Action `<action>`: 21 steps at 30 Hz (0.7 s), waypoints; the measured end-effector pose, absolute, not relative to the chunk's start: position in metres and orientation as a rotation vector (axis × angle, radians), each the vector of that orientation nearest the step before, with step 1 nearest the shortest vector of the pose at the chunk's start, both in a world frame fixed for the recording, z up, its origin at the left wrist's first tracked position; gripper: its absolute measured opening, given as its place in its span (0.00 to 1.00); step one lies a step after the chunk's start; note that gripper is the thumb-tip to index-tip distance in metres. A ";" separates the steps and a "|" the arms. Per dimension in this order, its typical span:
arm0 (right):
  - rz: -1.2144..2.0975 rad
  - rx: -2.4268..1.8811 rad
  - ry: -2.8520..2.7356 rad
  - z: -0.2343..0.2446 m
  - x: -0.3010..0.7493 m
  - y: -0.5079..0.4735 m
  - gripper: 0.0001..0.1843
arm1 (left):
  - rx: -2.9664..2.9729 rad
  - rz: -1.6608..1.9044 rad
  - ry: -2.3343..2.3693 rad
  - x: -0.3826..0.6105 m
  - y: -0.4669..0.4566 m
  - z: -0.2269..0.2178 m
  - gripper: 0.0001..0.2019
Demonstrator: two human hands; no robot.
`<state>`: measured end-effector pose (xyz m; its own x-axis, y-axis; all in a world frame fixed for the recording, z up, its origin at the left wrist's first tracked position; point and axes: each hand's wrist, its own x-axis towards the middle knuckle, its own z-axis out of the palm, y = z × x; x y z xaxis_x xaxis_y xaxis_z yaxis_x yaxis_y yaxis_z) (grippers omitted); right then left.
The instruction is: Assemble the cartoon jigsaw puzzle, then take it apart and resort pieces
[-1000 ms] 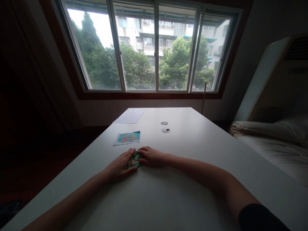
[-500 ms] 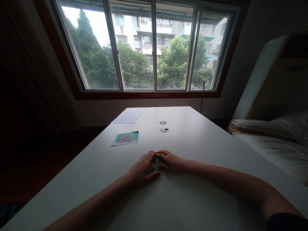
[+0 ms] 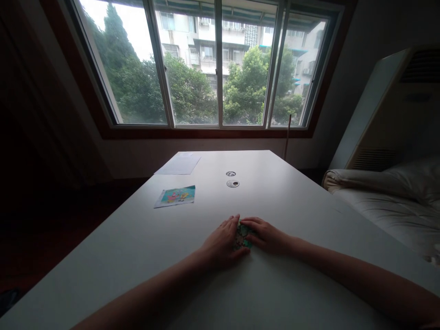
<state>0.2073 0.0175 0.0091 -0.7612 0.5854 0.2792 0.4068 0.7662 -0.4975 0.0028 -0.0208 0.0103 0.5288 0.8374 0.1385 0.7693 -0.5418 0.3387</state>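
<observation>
Green and tan jigsaw puzzle pieces (image 3: 243, 234) lie in a small heap on the white table (image 3: 165, 238). My left hand (image 3: 225, 240) curves around the heap from the left, its thumb along the near side. From the right, my right hand (image 3: 266, 234) cups the same heap, fingers bent over the far side and its thumb against the pieces. Between them the two hands enclose the pile, and their fingertips almost meet at the far end. Some of the pieces are hidden under my fingers.
A colourful cartoon picture sheet (image 3: 177, 196) lies left of the hands, with a white paper (image 3: 180, 165) behind it. Two round metallic inserts (image 3: 233, 184) show in the tabletop ahead. A pale covered sofa or bed (image 3: 371, 197) stands to the right, and a window (image 3: 220, 68) is beyond.
Both hands have slid to the right across the table, with the heap of puzzle pieces moving between them. The view has shifted slightly.
</observation>
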 end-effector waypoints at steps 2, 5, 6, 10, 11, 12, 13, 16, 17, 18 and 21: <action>0.596 -0.705 -2.510 0.006 0.207 0.019 0.23 | 2.530 0.438 1.342 0.002 -0.020 0.010 0.41; 0.621 -0.624 -2.460 0.003 0.207 0.023 0.21 | 2.533 0.467 1.321 -0.002 -0.019 0.009 0.39; 0.626 -0.604 -2.445 0.003 0.207 0.024 0.20 | 2.536 0.477 1.318 -0.003 -0.019 0.009 0.38; 0.638 -0.565 -2.385 0.005 0.209 0.027 0.16 | 2.548 0.520 1.370 -0.014 -0.014 0.011 0.30; 0.641 -0.564 -2.372 0.005 0.210 0.028 0.15 | 2.549 0.531 1.410 -0.018 -0.011 0.012 0.28; 0.641 -0.568 -2.361 0.006 0.212 0.030 0.14 | 2.545 0.541 1.466 -0.024 -0.008 0.012 0.27; 0.633 -0.575 -2.352 0.007 0.214 0.032 0.14 | 2.535 0.552 1.542 -0.030 -0.003 0.012 0.27; 0.579 -0.637 -2.332 0.006 0.221 0.041 0.13 | 2.436 0.590 1.890 -0.050 0.014 0.011 0.28; 0.559 -0.667 -2.324 0.005 0.223 0.044 0.12 | 2.377 0.588 2.023 -0.056 0.019 0.009 0.29; 0.544 -0.697 -2.315 0.004 0.225 0.047 0.12 | 2.304 0.577 2.153 -0.061 0.024 0.007 0.30; 0.525 -0.754 -2.311 0.001 0.228 0.053 0.12 | 2.136 0.483 2.392 -0.071 0.034 0.001 0.33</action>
